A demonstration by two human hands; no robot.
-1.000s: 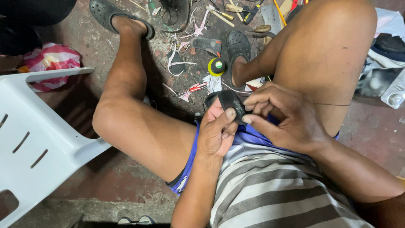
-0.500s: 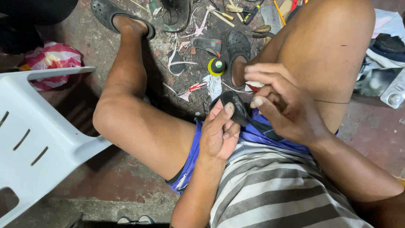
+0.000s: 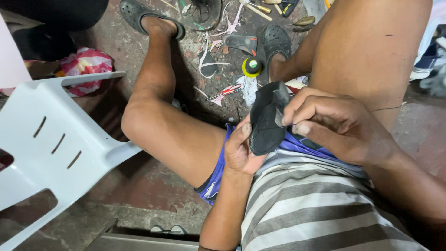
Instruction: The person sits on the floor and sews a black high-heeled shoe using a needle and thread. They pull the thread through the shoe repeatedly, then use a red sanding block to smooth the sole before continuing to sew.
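Over your lap, your left hand [image 3: 241,151] cups the lower end of a black rubber sole piece [image 3: 265,122], thumb pressed up along its edge, while your right hand [image 3: 334,125] closes tightly around its upper right side, fingers curled in over it. Whether those fingers also pinch a small tool or blade, I cannot tell.

The piece stands nearly on edge and is held only by fingertips and palm, so a hard pull could make it twist free and drop among the scraps on the concrete floor [image 3: 139,181]. If a cutting edge is hidden in that grip, a slip would carry it toward your left thumb or your bare thigh just beneath.

By your feet lies a round yellow-green tin [image 3: 252,66] with a dark centre, and near it a red-handled tool [image 3: 227,91]. At far left, behind the white plastic chair [image 3: 60,139], sits a crumpled pink and white bag [image 3: 86,65].
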